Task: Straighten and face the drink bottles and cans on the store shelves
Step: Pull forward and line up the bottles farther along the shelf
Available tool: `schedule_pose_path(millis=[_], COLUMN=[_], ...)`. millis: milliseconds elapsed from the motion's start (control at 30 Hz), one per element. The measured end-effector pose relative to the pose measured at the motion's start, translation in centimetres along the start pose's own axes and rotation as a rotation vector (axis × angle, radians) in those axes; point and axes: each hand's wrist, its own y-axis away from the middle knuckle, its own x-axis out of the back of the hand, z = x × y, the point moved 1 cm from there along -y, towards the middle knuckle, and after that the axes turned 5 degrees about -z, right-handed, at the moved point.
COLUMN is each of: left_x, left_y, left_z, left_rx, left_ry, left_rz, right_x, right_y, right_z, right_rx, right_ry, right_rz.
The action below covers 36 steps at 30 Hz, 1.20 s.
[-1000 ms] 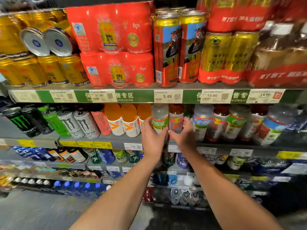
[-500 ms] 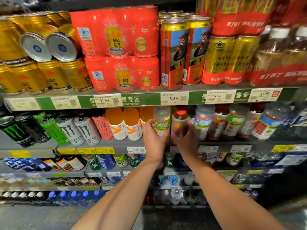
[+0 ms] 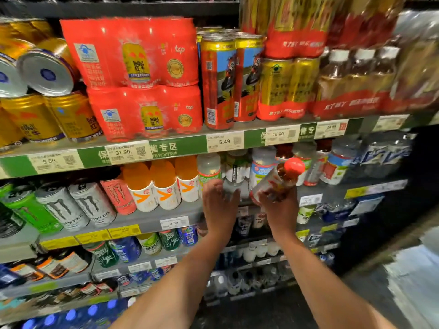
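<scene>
My right hand (image 3: pixel 279 207) grips a bottle with a red cap and red-and-white label (image 3: pixel 279 180). It is pulled out in front of the second shelf and tilted to the right. My left hand (image 3: pixel 219 203) reaches with loose fingers toward a clear bottle with a white label (image 3: pixel 234 176) in the gap behind; contact is not clear. A green-labelled clear bottle (image 3: pixel 209 169) stands just left of that hand. Further clear and red-capped bottles (image 3: pixel 262 169) line the shelf to the right.
Orange bottles (image 3: pixel 164 184) and Monster cans (image 3: pixel 90 203) fill the second shelf (image 3: pixel 147 217) on the left. Above are red multipacks (image 3: pixel 140 74), gold cans (image 3: pixel 31 115) and tall red cans (image 3: pixel 218 81). Lower shelves hold more bottles. Dark floor lies at bottom right.
My right hand has pulled the red-capped bottle out of its row and tilted it to the right. My left hand has moved off the green-labelled bottle toward the gap. The camera has moved closer.
</scene>
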Motion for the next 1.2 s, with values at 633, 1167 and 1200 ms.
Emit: schedule_pose_path(millis=[633,1167,1200], left_x=[-14.7,-24.5,-24.9], left_y=[2.0,2.7,2.6], left_z=[6.7,11.9,11.9], left_rx=[0.236,0.211,0.216], left_ry=[0.019,-0.078,-0.103], left_rz=[0.159,0.126,0.139], right_x=[13.8,20.4,20.6], right_y=[-7.9,-13.2,-13.3], right_z=[4.7,8.0,8.3], right_rx=[-0.07,-0.046,-0.039], right_ry=[-0.162,-0.352,-0.332], right_rz=[-0.148,-0.151,-0.155])
